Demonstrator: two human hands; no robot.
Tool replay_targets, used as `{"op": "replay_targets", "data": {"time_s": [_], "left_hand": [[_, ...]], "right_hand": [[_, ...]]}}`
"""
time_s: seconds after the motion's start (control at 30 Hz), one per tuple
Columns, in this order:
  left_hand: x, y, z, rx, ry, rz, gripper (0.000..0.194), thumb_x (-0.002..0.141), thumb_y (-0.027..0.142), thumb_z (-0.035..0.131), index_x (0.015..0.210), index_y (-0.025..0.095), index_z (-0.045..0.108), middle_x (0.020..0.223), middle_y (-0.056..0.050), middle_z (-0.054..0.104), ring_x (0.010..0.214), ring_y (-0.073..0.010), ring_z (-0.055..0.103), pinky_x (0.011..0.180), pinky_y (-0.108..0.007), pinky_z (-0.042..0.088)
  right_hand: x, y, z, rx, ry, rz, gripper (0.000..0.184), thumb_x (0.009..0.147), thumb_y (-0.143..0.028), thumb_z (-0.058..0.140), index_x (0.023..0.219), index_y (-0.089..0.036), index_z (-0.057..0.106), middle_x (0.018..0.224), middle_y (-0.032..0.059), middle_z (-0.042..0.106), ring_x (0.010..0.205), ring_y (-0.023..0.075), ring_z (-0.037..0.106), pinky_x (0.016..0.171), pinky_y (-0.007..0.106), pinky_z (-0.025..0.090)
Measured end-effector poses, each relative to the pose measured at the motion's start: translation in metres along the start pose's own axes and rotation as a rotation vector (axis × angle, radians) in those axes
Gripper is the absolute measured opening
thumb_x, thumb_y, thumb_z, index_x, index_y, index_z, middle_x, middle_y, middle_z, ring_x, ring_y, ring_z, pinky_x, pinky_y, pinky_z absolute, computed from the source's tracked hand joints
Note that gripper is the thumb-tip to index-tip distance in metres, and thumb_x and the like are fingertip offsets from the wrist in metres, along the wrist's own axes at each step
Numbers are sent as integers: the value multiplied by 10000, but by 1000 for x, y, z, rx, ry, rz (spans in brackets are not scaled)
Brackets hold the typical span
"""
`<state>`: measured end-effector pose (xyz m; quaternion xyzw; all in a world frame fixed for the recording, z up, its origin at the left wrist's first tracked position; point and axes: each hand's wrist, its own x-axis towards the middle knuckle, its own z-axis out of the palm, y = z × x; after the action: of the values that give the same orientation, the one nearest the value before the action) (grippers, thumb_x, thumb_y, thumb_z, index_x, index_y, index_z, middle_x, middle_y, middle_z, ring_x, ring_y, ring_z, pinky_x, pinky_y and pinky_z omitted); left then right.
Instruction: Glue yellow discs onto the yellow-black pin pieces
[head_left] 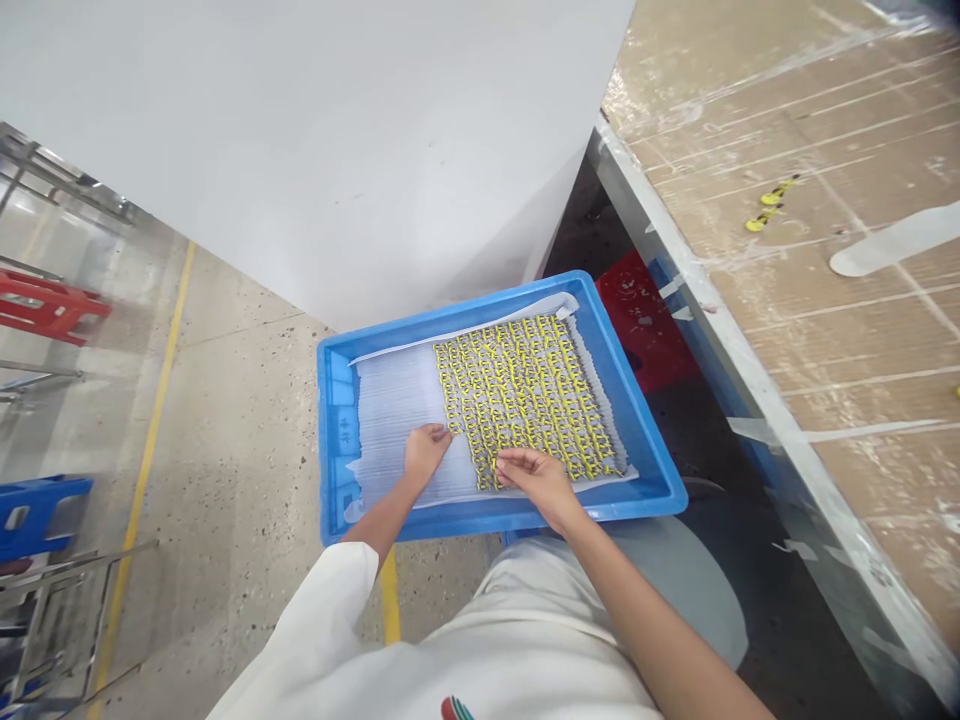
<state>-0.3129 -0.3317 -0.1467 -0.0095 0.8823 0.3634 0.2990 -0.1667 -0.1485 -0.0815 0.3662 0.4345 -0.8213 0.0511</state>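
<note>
A blue plastic tray (487,525) is in front of my body, lined with white ribbed sheeting (397,395). Rows of small yellow-and-black pieces (525,390) cover the right part of the sheeting. My left hand (426,450) is pinched at the left edge of these rows, its fingertips at a small yellow-and-black piece. Over the lower left corner of the rows, my right hand (536,480) has its thumb and fingers brought together. Whatever is between those fingertips is too small to make out.
A cardboard-covered bench (840,330) stands on the right, with two yellow-and-black pieces (769,205) and a pale flat strip (892,240) on it. A large white panel (337,150) rises beyond the tray. Red (49,305) and blue stools (37,515) and metal racks are at left.
</note>
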Motion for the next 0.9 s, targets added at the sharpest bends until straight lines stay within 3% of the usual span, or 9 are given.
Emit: {"op": "replay_targets", "data": {"time_s": [0.17, 0.27, 0.43, 0.57, 0.73, 0.9], "left_hand": [[-2, 4, -5, 15, 35, 62, 312, 947, 355, 608, 1197, 169, 617, 1205, -98, 643, 1010, -218, 654, 863, -433, 570], [-18, 14, -8, -3, 59, 170, 311, 931, 324, 628, 1197, 164, 628, 1143, -99, 687, 965, -213, 678, 868, -426, 569], [-60, 35, -9, -47, -78, 464, 458, 815, 235, 717, 1267, 262, 647, 1196, -71, 733, 1035, -218, 703, 851, -338, 587], [-77, 40, -3, -26, -135, 606, 454, 768, 251, 762, 1214, 286, 687, 1139, -36, 761, 976, -213, 722, 864, -359, 594], [-73, 27, 5, 16, -47, 638, 272, 847, 297, 717, 1111, 234, 717, 1049, -52, 779, 803, -169, 737, 816, -343, 608], [-52, 6, 1, 138, 30, 619, 246, 878, 338, 698, 1092, 217, 707, 1047, -80, 768, 887, -199, 728, 852, -382, 598]], "right_hand": [[0, -2, 1, -20, -7, 8, 503, 492, -443, 938, 873, -172, 753, 796, 50, 767, 754, 201, 738, 735, 313, 625], [1, -4, 3, -53, 3, 28, 492, 520, -418, 929, 902, -168, 744, 822, 63, 771, 770, 217, 748, 625, 275, 614], [5, -4, 9, -119, 18, 36, 461, 568, -367, 906, 945, -177, 723, 845, 63, 776, 718, 203, 745, 511, 232, 571], [9, -1, 13, -168, -1, 0, 485, 596, -353, 882, 998, -164, 687, 835, 58, 776, 682, 180, 728, 525, 229, 562], [16, 7, 16, -250, -43, -28, 482, 663, -361, 826, 1065, -161, 651, 869, 71, 778, 718, 191, 737, 587, 261, 579], [14, 11, 3, -395, -23, -95, 380, 744, -361, 734, 1060, -171, 647, 827, 49, 762, 738, 204, 732, 655, 306, 582]]}}
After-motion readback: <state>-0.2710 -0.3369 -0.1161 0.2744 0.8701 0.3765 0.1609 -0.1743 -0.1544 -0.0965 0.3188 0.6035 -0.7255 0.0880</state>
